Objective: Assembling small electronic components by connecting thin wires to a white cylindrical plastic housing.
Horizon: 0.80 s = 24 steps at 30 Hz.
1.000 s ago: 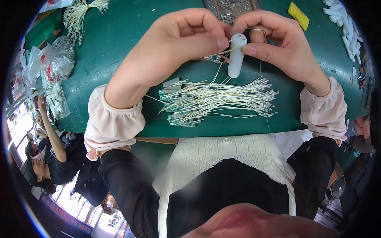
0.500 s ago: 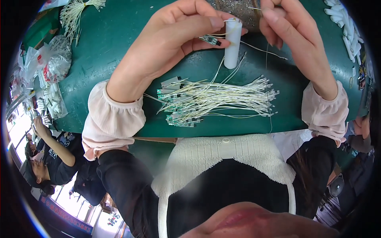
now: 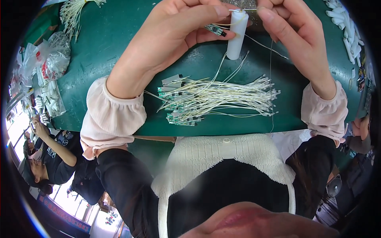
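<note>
My left hand (image 3: 170, 39) is closed around a white plastic tube (image 3: 237, 39), which stands nearly upright. Between its fingers also sits a small green circuit board (image 3: 215, 29) with thin pale wires running across the tube. My right hand (image 3: 295, 33) pinches the end of a thin wire (image 3: 249, 9) level with the tube's top, where the left thumb and forefinger meet the other end. Below the tube lies a bundle of wired circuit boards (image 3: 222, 97), boards toward the left and wire tips toward the right.
Several white tubes (image 3: 345, 27) are heaped at the far right. Another wire bunch (image 3: 75, 18) lies far left, above clear plastic bags (image 3: 55, 59). Small debris litters a brownish patch (image 3: 257, 27) behind the tube. A person in dark clothes (image 3: 59, 152) works at the left.
The tube has risen slightly and moved right with my left hand. My right hand has shifted slightly, and its wire now reaches the tube's top.
</note>
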Motion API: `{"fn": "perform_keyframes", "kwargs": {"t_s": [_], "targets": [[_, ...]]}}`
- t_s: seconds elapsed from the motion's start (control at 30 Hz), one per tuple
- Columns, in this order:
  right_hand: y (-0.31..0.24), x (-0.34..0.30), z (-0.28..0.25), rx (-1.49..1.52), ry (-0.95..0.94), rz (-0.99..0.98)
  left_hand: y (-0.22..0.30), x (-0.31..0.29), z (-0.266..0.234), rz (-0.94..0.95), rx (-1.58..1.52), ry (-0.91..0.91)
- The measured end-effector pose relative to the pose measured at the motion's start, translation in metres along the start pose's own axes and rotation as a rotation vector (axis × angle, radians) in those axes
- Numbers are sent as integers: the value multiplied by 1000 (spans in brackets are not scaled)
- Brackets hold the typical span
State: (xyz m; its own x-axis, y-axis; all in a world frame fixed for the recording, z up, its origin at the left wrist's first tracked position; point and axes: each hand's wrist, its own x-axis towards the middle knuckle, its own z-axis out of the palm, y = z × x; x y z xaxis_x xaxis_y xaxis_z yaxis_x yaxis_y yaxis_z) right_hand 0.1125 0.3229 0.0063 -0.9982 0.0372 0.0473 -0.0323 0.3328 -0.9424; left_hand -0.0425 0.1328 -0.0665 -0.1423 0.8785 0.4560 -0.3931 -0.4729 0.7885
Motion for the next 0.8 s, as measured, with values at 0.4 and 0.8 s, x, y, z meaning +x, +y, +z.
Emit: {"fn": "perform_keyframes", "kwargs": {"t_s": [0.4,0.8], "targets": [[53,22,18,14,262,-923,8,12,16,-41,-72,73],[-22,2,11,558,186,358,33,0,37,-441,-272,545]]}}
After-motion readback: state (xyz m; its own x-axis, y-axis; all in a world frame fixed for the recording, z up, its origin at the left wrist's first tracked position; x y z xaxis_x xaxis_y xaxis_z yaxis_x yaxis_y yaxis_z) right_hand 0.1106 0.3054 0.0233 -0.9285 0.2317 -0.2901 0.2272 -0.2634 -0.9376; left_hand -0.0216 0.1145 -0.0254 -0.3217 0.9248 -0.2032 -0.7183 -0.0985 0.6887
